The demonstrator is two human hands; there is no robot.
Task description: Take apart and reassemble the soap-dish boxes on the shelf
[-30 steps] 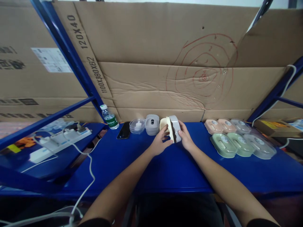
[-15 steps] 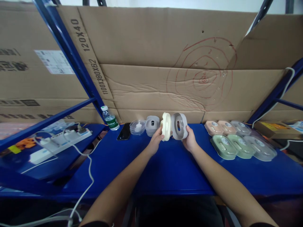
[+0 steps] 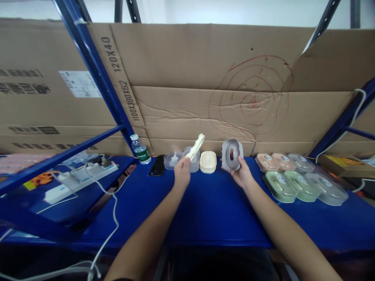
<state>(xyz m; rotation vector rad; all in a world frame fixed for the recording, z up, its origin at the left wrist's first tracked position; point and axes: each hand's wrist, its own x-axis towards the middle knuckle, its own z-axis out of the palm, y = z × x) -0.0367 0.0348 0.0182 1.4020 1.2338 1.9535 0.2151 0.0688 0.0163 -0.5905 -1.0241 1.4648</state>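
Note:
My left hand (image 3: 182,171) grips a thin cream plastic piece (image 3: 195,147), seen edge-on and tilted up to the right. Wrapped by its side, a grey plastic cover with an oval hole (image 3: 227,154) is in my right hand (image 3: 242,173), its hollow side toward me. On the blue table between the hands sits a low stack of cream oval dishes (image 3: 208,162). Partly hidden behind my left hand is a grey container (image 3: 195,166). Just left of it are clear round containers (image 3: 172,160) with a small white part among them.
A black phone (image 3: 156,166) and water bottle (image 3: 141,149) stand at the left. Pink, green and grey lidded boxes (image 3: 281,187) sit in rows at the right. A power strip (image 3: 82,181) with white cables lies far left; cardboard (image 3: 187,113) walls the back.
My hands have moved apart: the cream piece went left and tilted, the grey cover moved right and turned toward me. The cream stack now shows between them. The view has tipped upward slightly.

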